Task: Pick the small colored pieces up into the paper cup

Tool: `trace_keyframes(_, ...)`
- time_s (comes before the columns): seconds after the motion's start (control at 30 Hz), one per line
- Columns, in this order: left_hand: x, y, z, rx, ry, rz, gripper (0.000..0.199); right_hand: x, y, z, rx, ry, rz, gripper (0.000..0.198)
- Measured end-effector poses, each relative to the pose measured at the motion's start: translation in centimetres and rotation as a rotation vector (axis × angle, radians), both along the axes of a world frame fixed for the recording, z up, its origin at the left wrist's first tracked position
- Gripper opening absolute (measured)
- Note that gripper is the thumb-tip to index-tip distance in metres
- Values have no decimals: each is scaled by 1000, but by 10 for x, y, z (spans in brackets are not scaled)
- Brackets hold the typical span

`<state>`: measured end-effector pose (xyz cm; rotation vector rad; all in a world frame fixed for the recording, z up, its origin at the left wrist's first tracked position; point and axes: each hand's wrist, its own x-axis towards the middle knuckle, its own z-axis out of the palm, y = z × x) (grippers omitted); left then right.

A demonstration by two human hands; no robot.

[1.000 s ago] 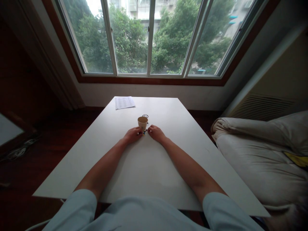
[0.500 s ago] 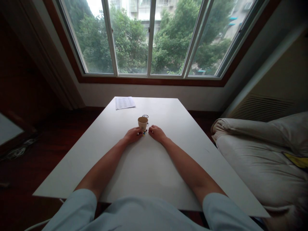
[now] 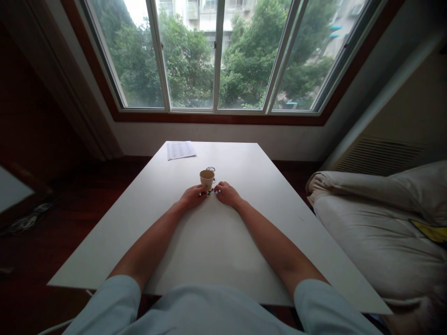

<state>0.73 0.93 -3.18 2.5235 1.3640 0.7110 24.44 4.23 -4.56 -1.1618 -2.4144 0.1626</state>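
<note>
A tan paper cup (image 3: 207,180) stands upright on the white table (image 3: 209,251), its mouth facing up. Just in front of it lie several tiny coloured pieces (image 3: 209,193), yellow, blue and dark, too small to name. My left hand (image 3: 193,197) rests at the cup's left front, its fingers closed around a small dark and white piece that is mostly hidden. On the other side of the pieces, my right hand (image 3: 228,193) pinches a small white-and-blue piece (image 3: 218,191) at its fingertips. I cannot tell whether the left fingers touch the cup.
Behind the cup lies a thin dark loop (image 3: 211,168), like a cord or wire. Printed paper sheets (image 3: 181,150) lie at the table's far left corner. A padded beige seat (image 3: 370,232) stands on the right, and a window is beyond the table.
A small white-and-blue piece now shows at my right fingertips, where it was not visible before. My left hand and the cup stay in nearly the same place.
</note>
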Motion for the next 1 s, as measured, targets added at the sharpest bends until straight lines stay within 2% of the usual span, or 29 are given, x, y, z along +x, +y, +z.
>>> trace_keyframes(0.2,0,-1,2,-9,17,22,16,-1,7,-6,3,-39,-73,28)
trace_keyframes(0.33,-1,0,1,-7,10,14,16,1,4,-3,-11,-64,-139,19)
trace_keyframes(0.5,-1,0,1,-9,13,14,16,3,0,3,-57,-82,-193,17)
trace_keyframes(0.8,0,-2,4,-17,2,36,16,-5,-4,8,-67,-63,-129,14)
trace_keyframes(1.0,0,-4,7,-27,-3,17,18,-3,-6,9,-89,10,-31,13)
